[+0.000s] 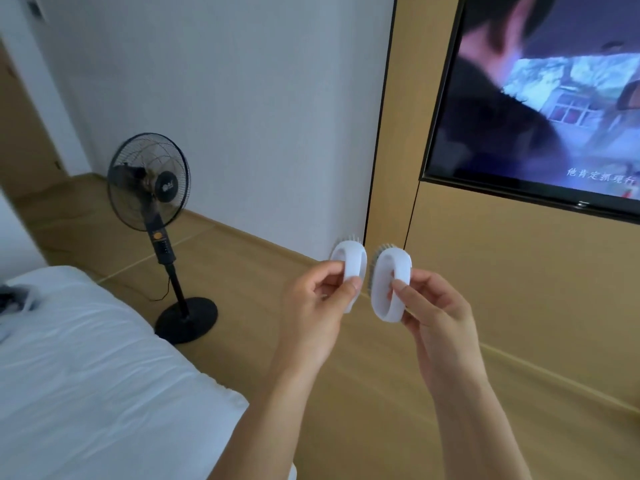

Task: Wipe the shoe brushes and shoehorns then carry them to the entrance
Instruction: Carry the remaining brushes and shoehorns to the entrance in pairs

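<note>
**Two white brushes held up, one in each hand**

The person holds both arms out in front of the body; the left hand (317, 299) pinches the left brush (349, 268) by its looped white handle, thumb on the near side and fingers curled behind; the right hand (436, 317) grips the right brush (389, 285) in the same manner, thumb laid across the handle loop and fingers wrapped behind the body. Both brushes are oval and white, stood on end with their handle sides toward the camera; short bristles show along the far upper edge of each. The two brushes sit just beside each other, a narrow gap between them, and both hang in the air above the wooden floor (363, 393).

To the left lies a bed with white bedding (86, 358); beyond its corner a black pedestal fan (149, 181) stands on the floor near the white wall (259, 116); a television (540, 98), switched on, is mounted on a wood panel (502, 271) at right.
</note>
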### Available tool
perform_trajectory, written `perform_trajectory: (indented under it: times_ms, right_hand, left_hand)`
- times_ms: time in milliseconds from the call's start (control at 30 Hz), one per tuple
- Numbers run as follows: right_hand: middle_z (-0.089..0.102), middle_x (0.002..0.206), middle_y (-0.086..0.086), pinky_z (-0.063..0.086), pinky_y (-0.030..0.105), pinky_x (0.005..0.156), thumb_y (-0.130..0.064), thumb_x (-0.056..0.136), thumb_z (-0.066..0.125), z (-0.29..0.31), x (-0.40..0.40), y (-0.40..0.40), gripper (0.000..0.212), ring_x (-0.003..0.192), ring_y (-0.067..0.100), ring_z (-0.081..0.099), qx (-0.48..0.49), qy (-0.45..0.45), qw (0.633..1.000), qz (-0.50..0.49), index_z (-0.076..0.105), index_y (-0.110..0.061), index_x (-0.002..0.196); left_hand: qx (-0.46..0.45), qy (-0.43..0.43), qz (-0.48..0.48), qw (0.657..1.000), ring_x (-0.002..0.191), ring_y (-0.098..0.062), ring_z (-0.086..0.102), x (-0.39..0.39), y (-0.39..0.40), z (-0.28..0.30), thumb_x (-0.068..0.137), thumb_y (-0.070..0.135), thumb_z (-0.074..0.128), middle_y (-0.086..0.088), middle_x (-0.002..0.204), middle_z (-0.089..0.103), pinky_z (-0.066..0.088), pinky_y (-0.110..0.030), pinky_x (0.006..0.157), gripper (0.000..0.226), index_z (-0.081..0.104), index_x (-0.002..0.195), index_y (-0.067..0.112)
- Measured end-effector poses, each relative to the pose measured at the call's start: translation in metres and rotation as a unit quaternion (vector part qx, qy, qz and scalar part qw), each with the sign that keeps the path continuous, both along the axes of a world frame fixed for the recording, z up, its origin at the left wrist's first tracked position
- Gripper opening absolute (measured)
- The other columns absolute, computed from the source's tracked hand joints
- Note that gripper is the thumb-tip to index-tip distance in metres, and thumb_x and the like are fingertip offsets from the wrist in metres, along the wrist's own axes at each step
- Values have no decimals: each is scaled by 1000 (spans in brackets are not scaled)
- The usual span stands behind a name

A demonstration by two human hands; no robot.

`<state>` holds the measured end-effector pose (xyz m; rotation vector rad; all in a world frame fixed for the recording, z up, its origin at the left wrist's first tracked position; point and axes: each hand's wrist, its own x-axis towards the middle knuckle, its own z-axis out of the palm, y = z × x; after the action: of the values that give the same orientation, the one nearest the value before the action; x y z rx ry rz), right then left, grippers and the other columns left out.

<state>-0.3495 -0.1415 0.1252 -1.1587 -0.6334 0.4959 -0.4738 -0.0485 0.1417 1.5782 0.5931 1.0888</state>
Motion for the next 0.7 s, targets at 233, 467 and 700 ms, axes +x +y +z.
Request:
perform_trajectory:
  times_ms: [233, 467, 700]
  right_hand:
    - [71, 87, -1, 47, 39, 77, -26, 78, 73, -8, 58, 53, 20, 82, 17, 62, -4, 5, 1000, 16, 75, -19, 97]
    - [71, 83, -4, 51, 37, 78, -24, 80, 75, 7, 133, 123, 10, 79, 13, 65, -7, -24, 1000, -2, 76, -25, 89]
    - [71, 84, -2, 49, 38, 79, -22, 82, 73, 36, 201, 233, 9, 80, 15, 65, 17, -31, 999, -3, 74, -21, 91]
  left_hand:
    - [3, -12, 16, 1000, 77, -14, 68, 55, 52, -8, 88, 17, 71, 5, 79, 74, 48, -10, 64, 9, 73, 87, 26]
    - [13, -45, 38, 998, 83, -14, 69, 139, 136, -5, 81, 32, 70, 8, 82, 73, 53, -23, 75, 4, 71, 85, 32]
    - [53, -78, 42, 995, 81, -12, 70, 212, 245, 21, 80, 30, 71, 9, 81, 74, 53, -17, 71, 5, 72, 84, 31]
